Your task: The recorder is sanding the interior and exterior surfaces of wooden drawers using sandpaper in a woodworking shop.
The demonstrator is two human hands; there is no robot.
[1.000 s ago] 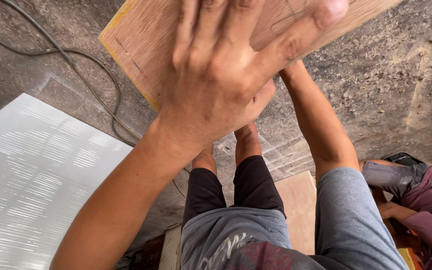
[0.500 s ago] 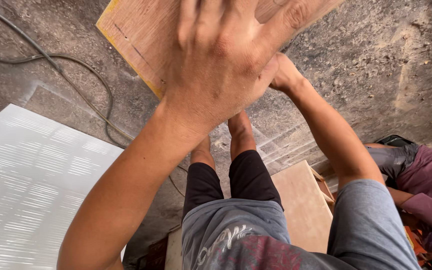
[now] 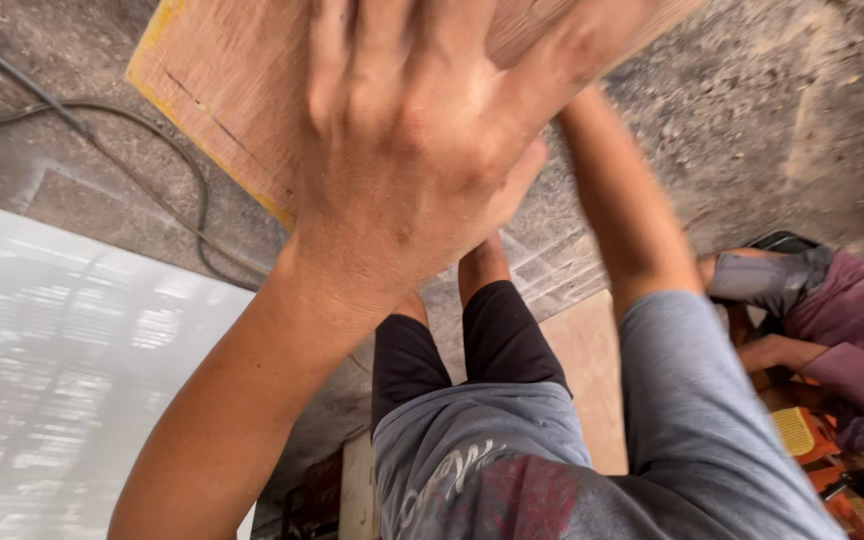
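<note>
Plywood, a flat reddish-brown board (image 3: 242, 90) with a yellow-painted edge, is held up above the grey concrete floor (image 3: 782, 110). It is pressed by the left hand (image 3: 417, 150), spread flat with fingers fully extended. The right hand is hidden behind the board; its grip cannot be told. A glossy white panel (image 3: 72, 370) lies below left.

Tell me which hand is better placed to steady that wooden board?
Probably the left. The left hand lies flat, fingers spread, on the plywood board. Only the right forearm shows; its hand is hidden.
</note>
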